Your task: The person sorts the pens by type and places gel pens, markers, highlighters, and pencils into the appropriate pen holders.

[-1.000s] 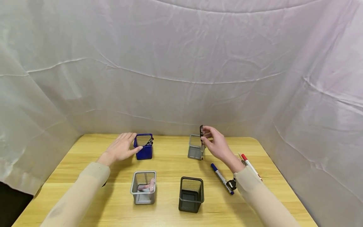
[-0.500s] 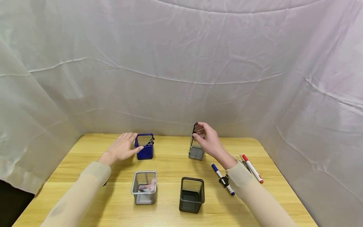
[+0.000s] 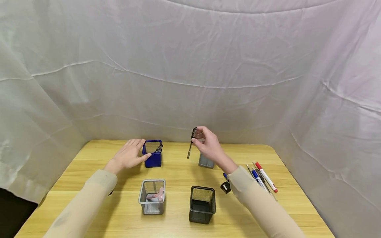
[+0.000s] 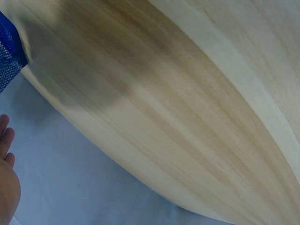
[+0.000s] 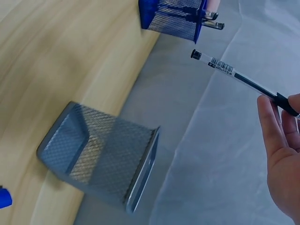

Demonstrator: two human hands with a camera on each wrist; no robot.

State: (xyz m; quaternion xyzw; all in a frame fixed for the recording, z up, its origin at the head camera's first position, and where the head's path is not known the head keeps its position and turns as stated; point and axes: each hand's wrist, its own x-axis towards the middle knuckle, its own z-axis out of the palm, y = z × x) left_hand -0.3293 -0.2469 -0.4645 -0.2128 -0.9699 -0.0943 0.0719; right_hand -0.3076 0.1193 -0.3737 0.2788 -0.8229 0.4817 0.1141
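Note:
My right hand [image 3: 209,145] pinches a black-clipped clear gel pen [image 5: 244,80] between thumb and fingers near its clip end. The pen slants in the air, its lower tip pointing down and left. Behind that hand stands a grey mesh pen holder [image 3: 206,161], partly hidden in the head view. At the back left my left hand [image 3: 128,155] rests against a blue mesh pen holder [image 3: 153,161], its fingers at the left side and thumb stretched along the front. Black pens [image 5: 210,21] with metal clips stick out of the blue holder's top.
Nearer stand a silver mesh holder [image 3: 152,208] with a pink item [image 3: 160,194] inside and a black mesh holder [image 3: 201,216]. A black sharpener-like piece [image 3: 225,187], a red-capped marker [image 3: 267,178] and several pens [image 3: 257,177] lie right. Grey-white cloth [image 3: 190,99] surrounds the table.
The right hand has carried the pen leftward, from over the grey holder to its left side. The pen has gone from nearly upright to slanted. The left hand has stayed at the blue holder.

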